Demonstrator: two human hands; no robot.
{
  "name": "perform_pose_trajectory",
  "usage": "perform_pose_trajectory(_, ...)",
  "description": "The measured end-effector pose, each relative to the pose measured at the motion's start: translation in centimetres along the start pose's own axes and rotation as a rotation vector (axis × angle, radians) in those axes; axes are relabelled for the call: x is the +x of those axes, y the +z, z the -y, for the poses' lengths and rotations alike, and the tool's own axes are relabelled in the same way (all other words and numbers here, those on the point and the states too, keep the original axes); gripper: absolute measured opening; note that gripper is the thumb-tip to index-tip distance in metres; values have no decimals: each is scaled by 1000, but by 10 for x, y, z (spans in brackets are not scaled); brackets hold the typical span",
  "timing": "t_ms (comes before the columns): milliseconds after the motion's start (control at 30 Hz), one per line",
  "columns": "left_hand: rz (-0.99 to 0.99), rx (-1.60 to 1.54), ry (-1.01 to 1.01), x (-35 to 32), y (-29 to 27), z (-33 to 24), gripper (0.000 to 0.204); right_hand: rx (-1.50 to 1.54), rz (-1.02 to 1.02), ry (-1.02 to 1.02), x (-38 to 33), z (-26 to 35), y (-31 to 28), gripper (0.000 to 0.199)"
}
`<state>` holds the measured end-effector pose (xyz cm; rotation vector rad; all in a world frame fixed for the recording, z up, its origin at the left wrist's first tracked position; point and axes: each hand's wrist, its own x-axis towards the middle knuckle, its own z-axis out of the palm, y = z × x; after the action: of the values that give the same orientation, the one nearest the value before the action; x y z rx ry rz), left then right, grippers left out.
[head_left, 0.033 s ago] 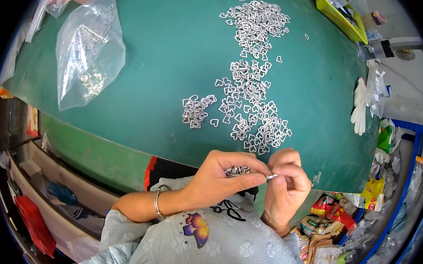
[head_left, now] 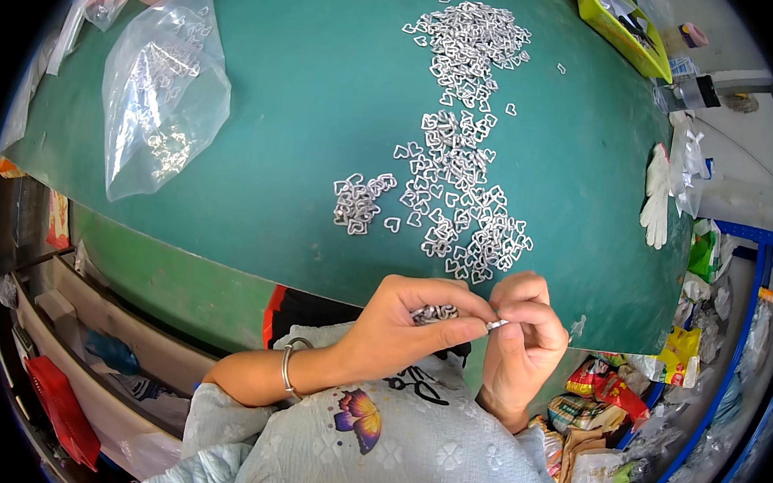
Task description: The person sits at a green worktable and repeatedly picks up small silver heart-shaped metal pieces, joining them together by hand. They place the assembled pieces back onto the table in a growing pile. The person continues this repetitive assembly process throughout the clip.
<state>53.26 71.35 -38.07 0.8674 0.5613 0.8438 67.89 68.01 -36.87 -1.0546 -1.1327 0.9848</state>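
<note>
My left hand (head_left: pixel 417 319) is closed around several silver metal heart rings (head_left: pixel 435 314) cupped in its palm. Thumb and forefinger of that hand reach one small heart ring (head_left: pixel 496 324) seen nearly edge-on. My right hand (head_left: pixel 527 334) pinches the same ring from the other side, so the fingertips of both hands meet at it. Both hands are held at the near edge of the green table (head_left: pixel 287 129). Just beyond them lies a long, loose spread of heart rings (head_left: pixel 493 239), and to its left a smaller heap of them (head_left: pixel 358 204).
A clear plastic bag (head_left: pixel 165 95) with more silver pieces lies at the table's left. Toward the far right stands a yellow-green basket (head_left: pixel 625 30). A white glove (head_left: pixel 656 196) rests by the right edge. Blue shelving (head_left: pixel 732 387) with packages is beyond it; a drawer unit (head_left: pixel 106 339) stands lower left.
</note>
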Motion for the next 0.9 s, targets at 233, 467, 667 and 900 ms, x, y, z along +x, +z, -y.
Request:
perform_pose_trajectory(233,-36,42,48,-1,2,-5,10,-137,-44,-149,0,-1,3,9)
perform_pose_trajectory(467,-33,102,102,-1,2,-12,12,-508,19,-434,-2,7,3,23)
perform_pose_trajectory(667,-19,87,130,-2,2,-13,13,-620,64,-502,-5,10,5,26)
perform_pose_trajectory(900,-18,79,123,-3,2,-14,12,-598,56,-495,-3,11,5,25)
